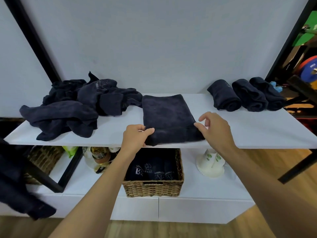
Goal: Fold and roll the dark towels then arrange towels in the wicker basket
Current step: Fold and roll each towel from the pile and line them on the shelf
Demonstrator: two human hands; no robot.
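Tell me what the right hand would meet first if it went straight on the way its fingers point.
The folded towel: the right hand points left at its near right edge, seemingly almost touching it, though depth is unclear.

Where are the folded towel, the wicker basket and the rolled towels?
folded towel (169, 115), head view, middle of its top face.
wicker basket (152, 188), head view, front woven wall.
rolled towels (248, 95), head view, top of the middle roll.

folded towel: dark navy | shelf: white | wicker basket: brown weave
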